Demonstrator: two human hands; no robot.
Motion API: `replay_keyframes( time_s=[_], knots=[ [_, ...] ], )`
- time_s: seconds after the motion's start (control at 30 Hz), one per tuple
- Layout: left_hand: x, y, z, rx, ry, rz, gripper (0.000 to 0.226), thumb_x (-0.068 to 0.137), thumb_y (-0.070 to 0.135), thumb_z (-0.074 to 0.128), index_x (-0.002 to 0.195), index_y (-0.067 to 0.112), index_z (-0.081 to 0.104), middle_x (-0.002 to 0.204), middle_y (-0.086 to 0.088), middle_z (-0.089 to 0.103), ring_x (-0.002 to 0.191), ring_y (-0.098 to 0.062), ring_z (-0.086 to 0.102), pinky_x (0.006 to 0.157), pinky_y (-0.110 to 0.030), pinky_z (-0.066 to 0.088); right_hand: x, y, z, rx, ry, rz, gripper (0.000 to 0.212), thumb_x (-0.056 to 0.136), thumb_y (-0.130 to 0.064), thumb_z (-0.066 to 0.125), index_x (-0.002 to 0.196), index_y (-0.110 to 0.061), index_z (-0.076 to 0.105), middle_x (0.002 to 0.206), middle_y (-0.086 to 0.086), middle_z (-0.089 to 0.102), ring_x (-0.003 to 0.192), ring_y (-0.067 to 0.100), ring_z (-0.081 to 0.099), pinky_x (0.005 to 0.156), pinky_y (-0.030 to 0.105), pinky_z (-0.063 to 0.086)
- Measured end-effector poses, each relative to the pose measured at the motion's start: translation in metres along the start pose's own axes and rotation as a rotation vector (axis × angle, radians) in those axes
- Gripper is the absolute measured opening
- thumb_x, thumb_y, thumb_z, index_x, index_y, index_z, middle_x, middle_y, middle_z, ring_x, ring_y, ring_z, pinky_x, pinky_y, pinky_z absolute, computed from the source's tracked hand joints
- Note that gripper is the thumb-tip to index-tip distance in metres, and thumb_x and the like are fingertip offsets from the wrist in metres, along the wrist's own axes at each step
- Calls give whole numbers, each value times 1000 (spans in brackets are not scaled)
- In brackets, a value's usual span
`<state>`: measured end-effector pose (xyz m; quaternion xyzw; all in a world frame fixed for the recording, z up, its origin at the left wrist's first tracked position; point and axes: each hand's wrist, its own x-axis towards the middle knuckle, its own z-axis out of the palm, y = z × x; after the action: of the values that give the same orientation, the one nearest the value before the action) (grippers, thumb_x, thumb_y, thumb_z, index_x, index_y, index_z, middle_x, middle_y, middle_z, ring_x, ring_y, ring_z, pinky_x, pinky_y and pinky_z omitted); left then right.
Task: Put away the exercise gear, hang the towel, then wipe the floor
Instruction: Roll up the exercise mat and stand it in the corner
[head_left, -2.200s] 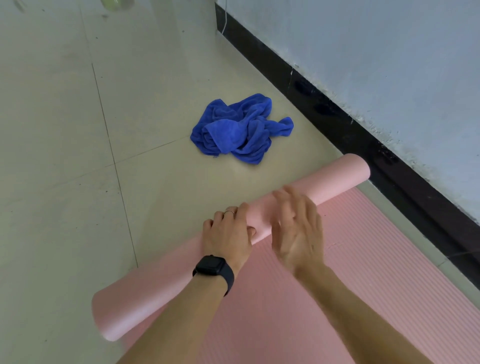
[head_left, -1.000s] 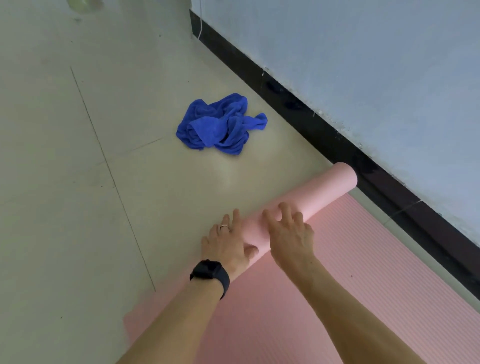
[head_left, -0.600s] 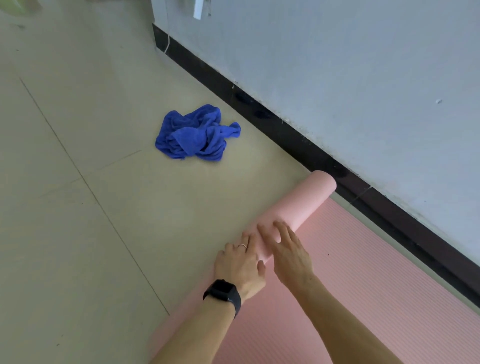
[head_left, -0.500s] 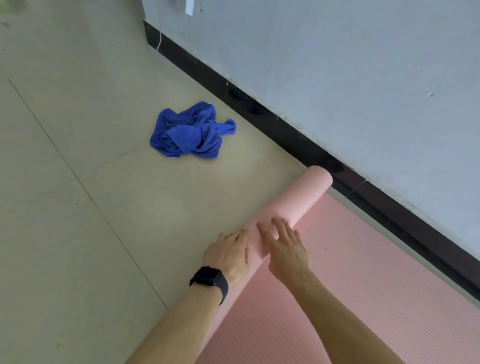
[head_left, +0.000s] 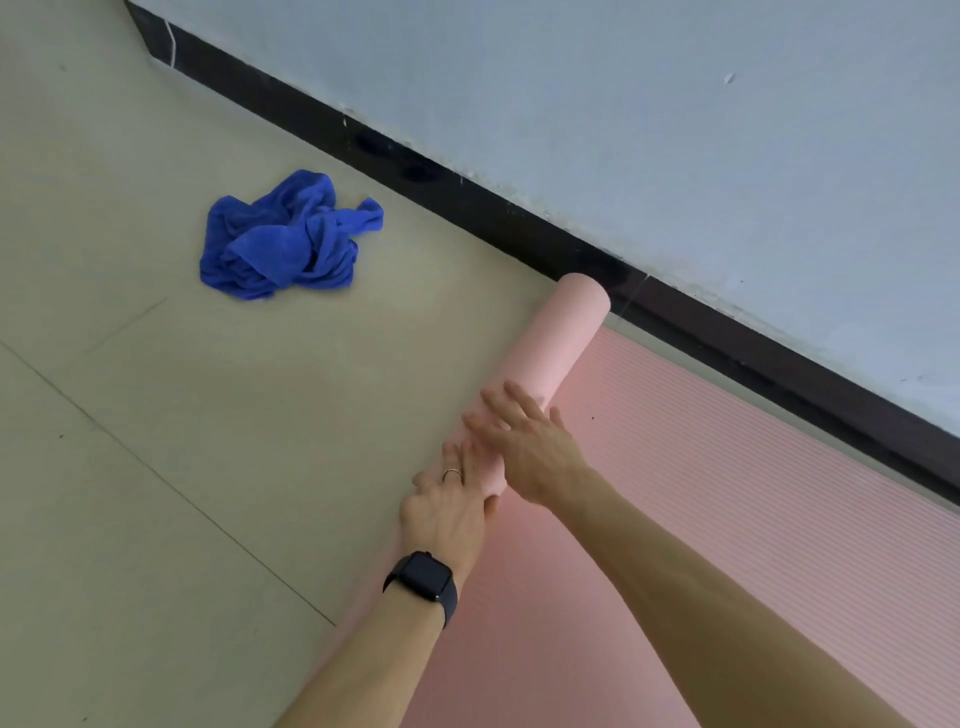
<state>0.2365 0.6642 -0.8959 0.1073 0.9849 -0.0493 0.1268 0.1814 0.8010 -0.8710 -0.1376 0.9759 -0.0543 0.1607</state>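
A pink exercise mat (head_left: 727, 519) lies on the floor, its far end wound into a roll (head_left: 558, 343) that runs from the wall towards me. My left hand (head_left: 449, 512), with a ring and a black watch, is curled around the roll from the left. My right hand (head_left: 524, 441) rests flat on top of the roll with fingers spread, just beyond the left one. The roll's near part is hidden by my left arm. A crumpled blue towel (head_left: 283, 239) lies on the tiles to the upper left, apart from the mat.
A pale blue wall (head_left: 623, 130) with a black skirting board (head_left: 467, 208) runs diagonally close behind the roll's far end. Beige floor tiles (head_left: 156, 467) stretch to the left. A thin white cable (head_left: 171, 44) hangs down the wall at top left.
The view has swung left and downward, so the towel sits further left. Both hands have stayed on the roll, shifting their hold as the roll moved along the mat.
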Motion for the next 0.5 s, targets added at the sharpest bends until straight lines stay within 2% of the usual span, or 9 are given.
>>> replay_keyframes(
  time_s=[0.07, 0.13, 0.17, 0.2, 0.27, 0.33, 0.43, 0.47, 0.5],
  knots=[
    [-2, -4, -11, -37, 39, 58, 66, 98, 63, 24, 152, 26, 30, 152, 7, 43, 100, -22, 57, 52, -29, 31, -17, 9, 14, 56, 69, 8, 68, 97, -8, 48, 154, -36, 24, 166, -4, 7, 153, 22, -4, 112, 56, 35],
    [1, -8, -23, -197, 100, 49, 64, 93, 65, 15, 136, 32, 50, 135, 12, 56, 106, -20, 56, 62, -31, 40, -34, 16, 24, 132, 209, 24, 66, 89, 2, 54, 146, -29, 43, 161, 3, 28, 152, 28, 16, 91, 54, 54],
    [5, -9, -24, -258, 103, 50, 61, 92, 64, 19, 132, 32, 53, 133, 11, 58, 111, -20, 55, 70, -32, 44, -41, 19, 27, 151, 242, 49, 65, 86, 5, 54, 143, -26, 49, 158, 5, 34, 150, 28, 22, 85, 53, 57],
    [9, -7, -21, -297, 96, 65, 58, 93, 62, 28, 137, 30, 49, 138, 8, 55, 119, -20, 52, 79, -34, 46, -46, 23, 28, 153, 237, 70, 66, 86, 6, 53, 142, -26, 48, 158, 3, 34, 151, 27, 21, 89, 54, 55],
    [12, 2, -13, -422, 8, 53, 69, 94, 62, 39, 152, 25, 29, 156, 3, 35, 134, -22, 42, 98, -37, 43, -55, 28, 28, 115, 151, 99, 69, 89, 3, 49, 148, -31, 39, 163, -2, 21, 153, 22, 9, 110, 56, 37],
    [8, 18, -4, -552, -68, 5, 77, 94, 63, 39, 157, 27, 12, 163, -1, 21, 139, -25, 37, 106, -37, 39, -62, 30, 25, 89, 87, 144, 62, 92, -6, 49, 148, -31, 39, 163, -2, 19, 152, 24, 9, 115, 54, 25],
    [-5, 42, 10, -518, 3, 53, 77, 96, 50, 43, 158, 25, 4, 165, -7, 17, 139, -30, 39, 111, -38, 37, -64, 32, 15, 112, 229, 227, 40, 89, -12, 54, 127, -24, 62, 145, 6, 44, 137, 33, 37, 108, 48, 36],
    [-7, 48, 13, -470, 31, 83, 78, 96, 48, 45, 158, 23, 5, 164, -9, 19, 139, -32, 40, 112, -40, 37, -63, 35, 11, 104, 307, 239, 40, 86, -9, 55, 123, -23, 63, 141, 7, 47, 133, 34, 40, 106, 47, 38],
    [-9, 52, 14, -443, 44, 104, 79, 95, 47, 48, 158, 20, 8, 163, -10, 23, 138, -34, 41, 111, -43, 39, -61, 39, 6, 95, 348, 227, 48, 84, -5, 54, 128, -23, 59, 144, 8, 44, 136, 33, 37, 109, 49, 36]
  ],
)
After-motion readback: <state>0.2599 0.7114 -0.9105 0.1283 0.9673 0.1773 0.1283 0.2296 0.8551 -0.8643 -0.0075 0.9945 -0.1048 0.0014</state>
